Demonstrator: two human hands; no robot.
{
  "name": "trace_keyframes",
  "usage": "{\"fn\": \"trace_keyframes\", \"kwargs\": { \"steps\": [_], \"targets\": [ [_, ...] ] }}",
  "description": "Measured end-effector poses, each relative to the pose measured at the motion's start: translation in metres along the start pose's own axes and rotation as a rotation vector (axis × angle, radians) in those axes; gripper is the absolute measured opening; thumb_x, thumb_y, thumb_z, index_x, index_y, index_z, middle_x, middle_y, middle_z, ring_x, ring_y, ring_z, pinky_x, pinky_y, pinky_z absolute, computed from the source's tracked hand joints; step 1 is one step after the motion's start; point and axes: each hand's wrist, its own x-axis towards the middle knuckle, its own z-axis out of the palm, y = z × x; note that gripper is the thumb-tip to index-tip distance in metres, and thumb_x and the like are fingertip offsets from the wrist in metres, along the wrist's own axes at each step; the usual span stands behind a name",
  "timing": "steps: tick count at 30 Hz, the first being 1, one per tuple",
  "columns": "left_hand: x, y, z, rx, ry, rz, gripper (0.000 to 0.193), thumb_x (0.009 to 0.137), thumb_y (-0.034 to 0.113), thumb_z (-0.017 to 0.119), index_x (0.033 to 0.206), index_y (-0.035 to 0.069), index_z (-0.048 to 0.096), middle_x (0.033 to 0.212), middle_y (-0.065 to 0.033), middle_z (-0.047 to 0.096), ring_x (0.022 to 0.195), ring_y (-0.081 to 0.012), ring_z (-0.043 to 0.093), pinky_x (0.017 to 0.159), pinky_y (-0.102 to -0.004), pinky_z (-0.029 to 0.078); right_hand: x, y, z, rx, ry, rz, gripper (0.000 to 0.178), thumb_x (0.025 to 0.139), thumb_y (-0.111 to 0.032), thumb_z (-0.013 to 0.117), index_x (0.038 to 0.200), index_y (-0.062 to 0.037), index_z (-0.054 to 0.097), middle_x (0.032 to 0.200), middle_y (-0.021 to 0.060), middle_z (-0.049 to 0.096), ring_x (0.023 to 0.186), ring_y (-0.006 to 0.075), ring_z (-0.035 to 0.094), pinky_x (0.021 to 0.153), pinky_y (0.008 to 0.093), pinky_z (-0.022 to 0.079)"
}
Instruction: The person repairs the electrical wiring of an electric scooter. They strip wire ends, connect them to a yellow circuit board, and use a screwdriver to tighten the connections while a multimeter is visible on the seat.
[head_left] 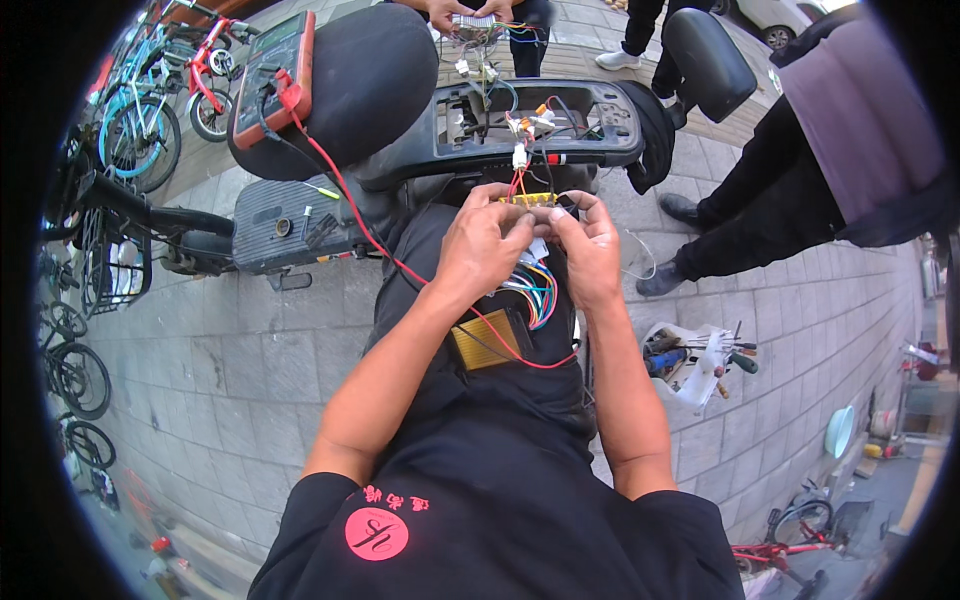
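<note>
Both my hands meet in front of me, beside the open frame of an electric scooter (612,118). My left hand (482,246) and my right hand (590,248) are closed, fingertips together, at a small yellow ridged block (528,199). Fingers cover much of the block. Red and dark wires rise from it to a white connector (520,157). Beneath my hands a bundle of coloured wires (540,290) loops over my lap. A gold finned box (488,340) rests there too, crossed by the red test lead (368,222).
An orange-cased multimeter (272,85) lies on the black seat (375,80). The footboard (262,225) holds small parts. Across the scooter, another person's hands (470,14) hold a wired metal box (478,28). Someone stands at right (790,165). A tool container (690,362) sits on the paving.
</note>
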Motion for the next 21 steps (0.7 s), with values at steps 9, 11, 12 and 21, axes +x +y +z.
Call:
{"fn": "trace_keyframes", "kwargs": {
  "steps": [9,11,12,21],
  "targets": [
    [0.002,-0.011,0.004,-0.106,0.026,0.083,0.024,0.091,0.019,0.083,0.100,-0.002,0.078,0.137,-0.0199,0.066,0.125,-0.0350,0.068,0.105,-0.0423,0.055,0.006,-0.019,-0.016,-0.098,-0.008,0.090,0.027,0.110,-0.010,0.065,0.134,0.0033,0.063,0.117,0.0170,0.077,0.102,0.0243,0.078,0.093,0.0373,0.064],
    [0.000,-0.011,0.005,-0.099,0.018,0.073,0.022,0.090,0.019,0.084,0.099,0.000,0.077,0.136,-0.0191,0.065,0.125,-0.0350,0.067,0.105,-0.0421,0.055,0.010,-0.022,-0.023,-0.417,-0.018,-0.075,0.024,0.109,-0.010,0.068,0.128,0.0045,0.071,0.113,0.0106,0.076,0.098,0.0180,0.074,0.090,0.0327,0.061],
    [0.000,-0.011,0.005,-0.095,0.013,0.068,0.022,0.090,0.019,0.084,0.099,0.000,0.076,0.136,-0.0188,0.065,0.125,-0.0350,0.067,0.104,-0.0420,0.055,0.012,-0.024,-0.025,-0.574,-0.024,-0.160,0.023,0.108,-0.010,0.070,0.125,0.0050,0.075,0.111,0.0074,0.075,0.096,0.0149,0.072,0.089,0.0304,0.059],
    [0.002,-0.016,0.008,-0.091,0.060,0.130,0.025,0.090,0.022,0.082,0.102,0.001,0.079,0.135,-0.0181,0.067,0.119,-0.0382,0.070,0.102,-0.0481,0.057,0.014,-0.066,0.003,-0.778,-0.348,-0.020,0.023,0.104,-0.007,0.074,0.124,0.0043,0.079,0.104,0.0014,0.072,0.094,0.0077,0.063,0.080,0.0244,0.049]
  ]
}}
